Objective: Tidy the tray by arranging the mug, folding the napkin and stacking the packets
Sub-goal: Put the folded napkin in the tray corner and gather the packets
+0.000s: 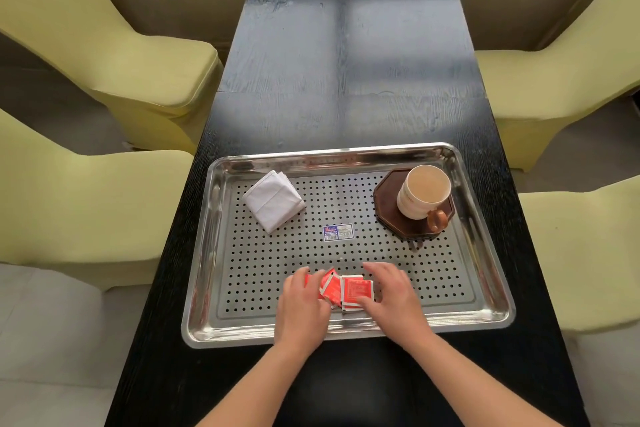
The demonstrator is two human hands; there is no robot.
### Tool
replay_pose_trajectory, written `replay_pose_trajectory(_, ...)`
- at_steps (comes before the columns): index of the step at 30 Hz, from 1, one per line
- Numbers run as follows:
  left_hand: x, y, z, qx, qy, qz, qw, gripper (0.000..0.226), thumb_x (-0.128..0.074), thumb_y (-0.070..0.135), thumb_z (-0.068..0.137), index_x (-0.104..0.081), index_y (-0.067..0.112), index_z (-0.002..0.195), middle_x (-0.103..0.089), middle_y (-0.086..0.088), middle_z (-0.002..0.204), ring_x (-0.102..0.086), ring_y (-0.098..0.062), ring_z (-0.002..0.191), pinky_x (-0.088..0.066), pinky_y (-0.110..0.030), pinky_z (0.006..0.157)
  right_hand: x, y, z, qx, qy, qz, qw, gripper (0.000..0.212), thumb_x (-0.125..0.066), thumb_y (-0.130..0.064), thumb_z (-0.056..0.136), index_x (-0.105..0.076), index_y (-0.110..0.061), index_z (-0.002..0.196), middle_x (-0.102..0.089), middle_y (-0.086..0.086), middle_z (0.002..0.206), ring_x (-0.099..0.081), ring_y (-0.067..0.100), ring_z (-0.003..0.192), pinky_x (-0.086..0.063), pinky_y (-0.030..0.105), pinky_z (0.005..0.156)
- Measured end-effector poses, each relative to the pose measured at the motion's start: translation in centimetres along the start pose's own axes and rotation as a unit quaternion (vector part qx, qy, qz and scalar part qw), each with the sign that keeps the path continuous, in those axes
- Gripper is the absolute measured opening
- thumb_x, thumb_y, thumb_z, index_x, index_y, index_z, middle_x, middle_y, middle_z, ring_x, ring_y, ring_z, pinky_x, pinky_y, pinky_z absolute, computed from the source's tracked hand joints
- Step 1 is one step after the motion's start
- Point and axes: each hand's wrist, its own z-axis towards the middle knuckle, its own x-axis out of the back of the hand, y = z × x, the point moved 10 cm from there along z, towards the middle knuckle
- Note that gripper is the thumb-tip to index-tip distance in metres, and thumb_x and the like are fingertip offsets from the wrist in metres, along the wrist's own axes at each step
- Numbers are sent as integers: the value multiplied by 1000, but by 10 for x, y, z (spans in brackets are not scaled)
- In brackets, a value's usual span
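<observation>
Head view: at the near edge of the tray (346, 153), the left hand (304, 305) and right hand (391, 295) grip the red packets (349, 291) (overlapping, not squared) with curled fingers, the folded napkin (273, 199) lies toward its far-left corner, and the mug (424, 192) stands on a coaster (389, 208) far right.

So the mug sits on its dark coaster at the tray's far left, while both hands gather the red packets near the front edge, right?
No. The head view shows the mug on its dark coaster at the far right of the tray; the napkin lies far left. The left hand and right hand gather the red packets near the front edge.
</observation>
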Motion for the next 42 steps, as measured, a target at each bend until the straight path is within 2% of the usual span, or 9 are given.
replay_pose_trajectory(2, 7, -20, 1, 40, 15, -20, 999, 56, -55, 18, 91, -43, 25, 145, -41, -1, 143, -35, -17, 126, -35, -29, 102, 18, 29, -1, -58, 38, -25, 997, 53, -72, -25, 89, -54, -23, 139, -57, -4, 129, -51, 14, 119, -48, 34, 102)
replay_pose_trajectory(5, 3, -27, 2, 60, 3, -47, 997, 55, -56, 16, 91, -43, 22, 144, -47, 0, 135, -38, -16, 117, -37, -28, 98, 13, 52, -3, -130, 2, -60, 990, 45, -66, -31, 92, -53, -22, 134, -53, 0, 121, -53, 16, 105, -52, 32, 90)
replay_pose_trajectory(9, -8, -12, 3, 49, -18, -61, 997, 58, -54, 14, 90, -42, 21, 146, -47, 1, 133, -39, -16, 118, -35, -25, 97, -13, 34, 3, -100, -54, -71, 991, 58, -66, -45, 91, -46, -23, 140, -50, -2, 121, -56, 13, 101, -48, 26, 82)
replay_pose_trajectory(16, -12, -2, -6, 37, -35, -106, 993, 55, -56, 10, 87, -49, 24, 140, -51, 4, 117, -47, -11, 105, -41, -24, 88, -36, 14, 7, -66, -88, -80, 991, 61, -67, -43, 89, -44, -28, 144, -53, -2, 123, -56, 16, 111, -48, 32, 91)
replay_pose_trajectory(22, -5, -17, -8, 34, -12, -97, 995, 55, -56, 6, 86, -50, 21, 139, -50, 6, 115, -47, -10, 105, -40, -24, 88, -18, 15, 9, -79, -33, -51, 995, 60, -67, -34, 93, -40, -26, 146, -47, -2, 136, -52, 13, 117, -51, 31, 93)
replay_pose_trajectory(26, -11, -14, -5, 26, -14, -89, 996, 56, -59, 7, 86, -51, 19, 140, -54, 2, 121, -45, -11, 109, -38, -25, 93, -30, -2, 1, -16, -73, -63, 995, 60, -63, -31, 94, -39, -29, 149, -42, -8, 145, -44, 16, 128, -46, 36, 104)
replay_pose_trajectory(29, -11, -14, -8, 16, -23, -82, 996, 58, -58, 10, 87, -48, 20, 143, -52, 4, 122, -42, -8, 110, -35, -24, 91, -28, 1, 0, -12, -72, -51, 996, 59, -65, -29, 93, -42, -28, 148, -42, -9, 146, -43, 16, 130, -44, 37, 106)
replay_pose_trajectory(36, 16, -38, -22, 0, 10, 85, 996, 50, -52, 28, 93, -47, 27, 142, -52, 7, 132, -45, -14, 120, -40, -34, 101, -17, 11, 2, -10, -56, -58, 997, 50, -65, -32, 93, -50, -25, 140, -49, -6, 137, -48, 15, 125, -49, 34, 98)
replay_pose_trajectory(42, 48, -78, -39, 26, 96, 176, 979, 47, -64, 33, 89, -58, 19, 133, -59, -6, 128, -50, -27, 125, -37, -52, 111, -12, -4, 15, 3, -46, -70, 996, 42, -62, -32, 95, -55, -26, 135, -55, -6, 128, -51, 13, 118, -48, 31, 94)
